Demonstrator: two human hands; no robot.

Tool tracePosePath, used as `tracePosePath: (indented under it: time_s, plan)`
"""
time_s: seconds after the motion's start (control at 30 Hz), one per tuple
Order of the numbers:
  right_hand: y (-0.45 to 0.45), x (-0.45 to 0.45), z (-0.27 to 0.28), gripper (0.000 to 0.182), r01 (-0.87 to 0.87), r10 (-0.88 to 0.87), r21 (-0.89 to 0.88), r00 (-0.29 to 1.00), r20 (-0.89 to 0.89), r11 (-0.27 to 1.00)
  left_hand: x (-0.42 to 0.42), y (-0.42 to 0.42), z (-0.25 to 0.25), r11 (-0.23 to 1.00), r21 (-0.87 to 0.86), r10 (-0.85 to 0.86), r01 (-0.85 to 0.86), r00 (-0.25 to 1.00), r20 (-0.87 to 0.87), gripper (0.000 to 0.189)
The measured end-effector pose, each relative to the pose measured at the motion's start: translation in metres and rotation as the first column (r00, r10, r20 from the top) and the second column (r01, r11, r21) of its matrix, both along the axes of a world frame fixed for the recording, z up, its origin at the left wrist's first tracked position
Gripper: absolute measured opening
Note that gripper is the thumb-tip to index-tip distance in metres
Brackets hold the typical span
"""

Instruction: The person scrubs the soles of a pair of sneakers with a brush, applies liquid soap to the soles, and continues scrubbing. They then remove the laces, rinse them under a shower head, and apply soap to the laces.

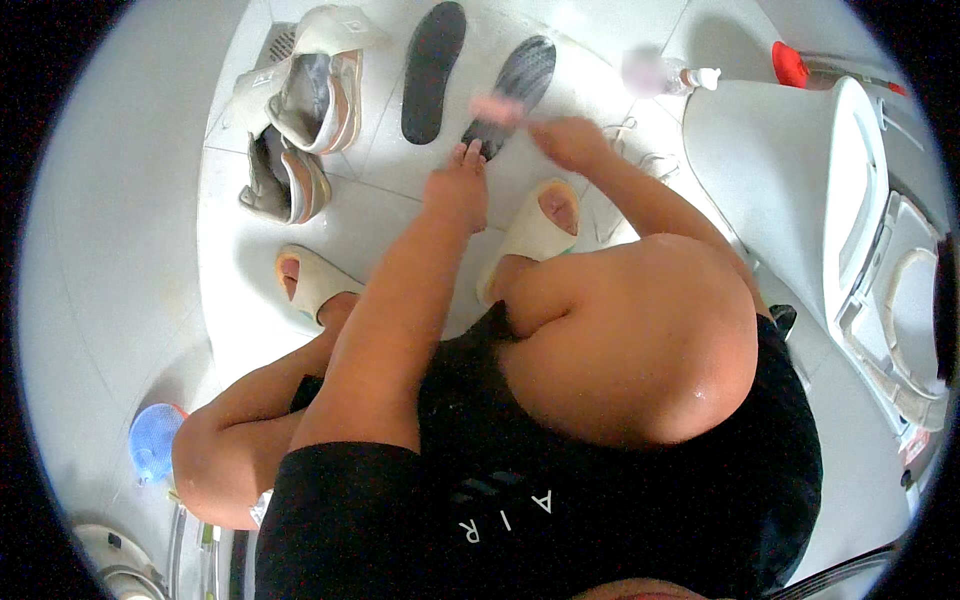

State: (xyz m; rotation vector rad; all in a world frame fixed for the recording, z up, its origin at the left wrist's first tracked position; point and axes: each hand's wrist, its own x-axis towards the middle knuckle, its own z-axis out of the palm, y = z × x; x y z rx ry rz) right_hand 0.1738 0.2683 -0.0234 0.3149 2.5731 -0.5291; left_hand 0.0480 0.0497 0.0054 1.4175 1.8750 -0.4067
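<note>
My left hand [459, 187] presses its fingertips on the near end of a dark shoe insole [529, 71] lying on the tiled floor. Streaks of pale suds or water run over its far half. Just to the right, my right hand [574, 144] grips a pink object [496, 110], probably a scrubbing brush, blurred by motion over the insole's middle. A second black insole [433, 75] lies flat to the left. Two wet beige shoes, one farther [319, 90] and one nearer [289, 180], stand beyond it with their openings showing.
Loose shoelaces [660, 161] lie right of my hands. A clear bottle with a white cap [703, 78] rests near the white toilet [765, 150]. A floor drain [282, 41] sits behind the shoes. My slippered feet flank my left arm; a blue mesh item [155, 442] is low at left.
</note>
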Motion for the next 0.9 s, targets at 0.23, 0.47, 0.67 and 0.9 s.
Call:
tracePosePath:
  time_s: [0.23, 0.47, 0.67, 0.9]
  plan:
    - [0.020, -0.006, -0.013, 0.044, 0.384, -0.378, 0.038, 0.920, -0.104, 0.923, 0.010, -0.004, -0.012, 0.999, 0.028, 0.016, -0.015, 0.999, -0.049, 0.098]
    - [0.051, -0.014, -0.003, 0.047, 0.617, -0.606, 0.022, 0.779, -0.160, 0.787, 0.008, 0.011, 0.005, 1.000, -0.005, -0.010, 0.010, 1.000, -0.028, 0.098]
    - [0.051, 0.007, -0.018, 0.037, 0.168, -0.160, 0.172, 0.985, -0.059, 0.971, 0.013, 0.003, 0.000, 0.999, 0.030, 0.022, -0.022, 1.000, -0.008, 0.095]
    - [0.000, 0.003, 0.002, 0.040, -0.130, 0.102, 0.143, 0.976, 0.190, 0.981, 0.008, 0.000, -0.011, 0.999, 0.050, 0.010, -0.008, 0.999, -0.032, 0.097]
